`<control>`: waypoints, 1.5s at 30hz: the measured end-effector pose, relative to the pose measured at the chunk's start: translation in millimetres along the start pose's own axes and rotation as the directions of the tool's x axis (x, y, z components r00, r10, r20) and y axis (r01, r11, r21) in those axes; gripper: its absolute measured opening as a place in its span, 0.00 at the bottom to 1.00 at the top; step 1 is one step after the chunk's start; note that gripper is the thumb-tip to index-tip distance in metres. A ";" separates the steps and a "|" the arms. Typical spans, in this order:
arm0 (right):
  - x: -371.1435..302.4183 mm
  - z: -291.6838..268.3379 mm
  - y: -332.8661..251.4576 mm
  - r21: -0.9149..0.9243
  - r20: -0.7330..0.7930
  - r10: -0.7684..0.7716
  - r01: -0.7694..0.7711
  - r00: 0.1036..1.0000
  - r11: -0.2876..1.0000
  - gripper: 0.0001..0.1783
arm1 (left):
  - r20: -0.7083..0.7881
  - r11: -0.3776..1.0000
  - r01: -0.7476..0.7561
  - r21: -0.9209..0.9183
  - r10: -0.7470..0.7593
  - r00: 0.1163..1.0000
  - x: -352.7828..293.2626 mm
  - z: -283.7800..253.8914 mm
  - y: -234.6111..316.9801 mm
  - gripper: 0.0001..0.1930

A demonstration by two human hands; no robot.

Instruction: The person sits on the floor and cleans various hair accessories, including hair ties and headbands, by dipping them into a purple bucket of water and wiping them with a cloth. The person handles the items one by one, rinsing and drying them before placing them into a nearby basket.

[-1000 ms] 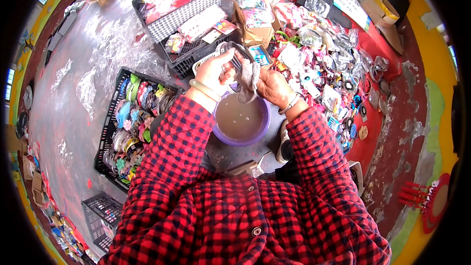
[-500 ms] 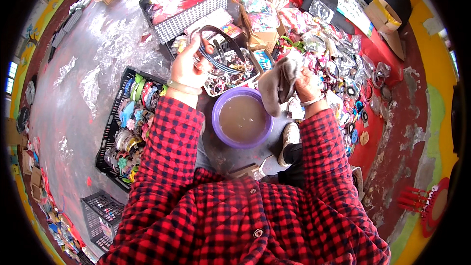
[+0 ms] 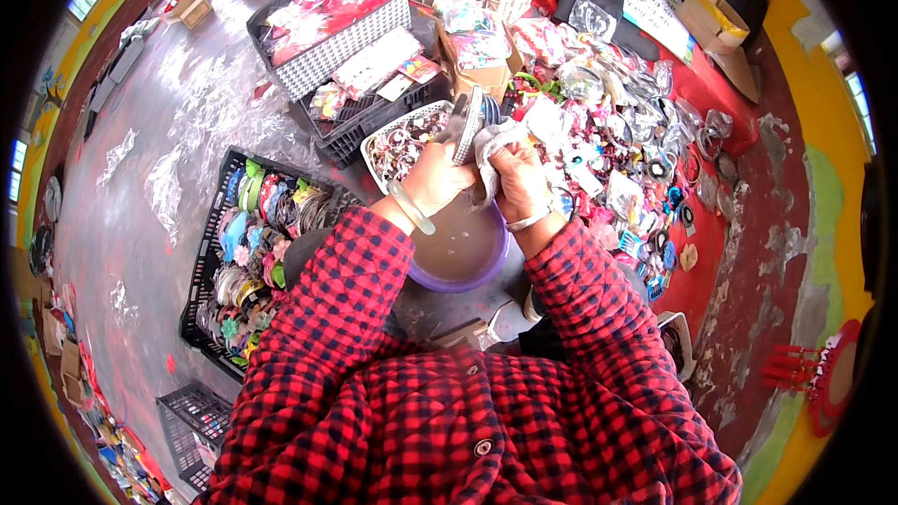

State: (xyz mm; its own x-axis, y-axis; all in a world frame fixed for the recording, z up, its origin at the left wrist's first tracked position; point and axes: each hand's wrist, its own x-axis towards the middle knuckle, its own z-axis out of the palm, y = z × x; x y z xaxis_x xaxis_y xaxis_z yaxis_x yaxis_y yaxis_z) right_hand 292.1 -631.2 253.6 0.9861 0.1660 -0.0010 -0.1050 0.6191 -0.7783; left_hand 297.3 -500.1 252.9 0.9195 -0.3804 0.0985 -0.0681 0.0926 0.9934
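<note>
My left hand (image 3: 436, 180) is closed round several dark hoops that look like headbands (image 3: 468, 127), held upright. Against their right side, my right hand (image 3: 521, 185) grips a damp-looking grey cloth (image 3: 492, 151). Both hands meet over the far part of a purple basin (image 3: 456, 283), which holds cloudy water and is partly hidden by them. Just beyond the left hand sits a white basket (image 3: 372, 161) filled with small hair accessories. The fingertips and the exact contact between cloth and hoops are partly covered.
To the left stands a black crate (image 3: 190, 315) of colourful headbands. Farther off are a patterned basket (image 3: 341, 42) of packaged goods and an open cardboard box (image 3: 483, 77). Loose hair accessories (image 3: 645, 164) spread over a red cloth on the right. A smaller crate (image 3: 194, 416) sits lower left.
My hands have come together: the left brought the headbands right and the right brought the cloth left onto them. The headbands have turned upright. The view has shifted slightly.
</note>
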 end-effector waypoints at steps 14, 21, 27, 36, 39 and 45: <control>21.6 -37.9 -23.6 0.389 -0.036 0.268 -0.233 0.963 0.891 0.15 | 0.205 0.730 -0.073 0.680 -0.093 0.974 -3.2 -12.0 7.8 0.12; 32.4 -57.0 -2.6 0.343 -0.418 0.314 -0.172 0.852 0.923 0.20 | 0.349 0.473 -0.349 0.809 0.092 0.933 -7.1 -8.2 -4.7 0.11; 27.4 -69.6 -34.7 0.363 -0.136 0.360 -0.292 0.923 0.885 0.11 | 0.462 0.383 -0.454 0.804 0.079 0.883 -7.8 -13.9 -5.9 0.08; 29.7 -55.8 -31.6 0.194 -0.386 0.270 -0.209 0.882 0.959 0.18 | 0.499 0.242 -0.534 0.810 0.193 0.845 -17.7 -21.8 -13.1 0.15; 23.8 -97.9 -27.4 0.301 0.082 0.089 -0.110 0.993 0.947 0.19 | 0.507 0.300 -0.589 0.750 0.311 0.804 -21.2 -18.8 1.6 0.18; 43.0 -91.5 -26.1 0.037 0.117 0.307 -0.313 0.945 0.949 0.15 | 0.085 0.985 -0.007 0.173 -0.008 0.996 -55.6 -34.7 64.2 0.13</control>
State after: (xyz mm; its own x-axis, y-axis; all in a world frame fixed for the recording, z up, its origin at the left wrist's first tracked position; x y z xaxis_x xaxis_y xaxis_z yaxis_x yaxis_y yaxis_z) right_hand 349.0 -710.4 216.5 0.8843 0.4363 -0.1664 -0.4129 0.5640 -0.7152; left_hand 255.2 -441.1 309.1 0.8838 -0.4579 0.0954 -0.1406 -0.0657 0.9879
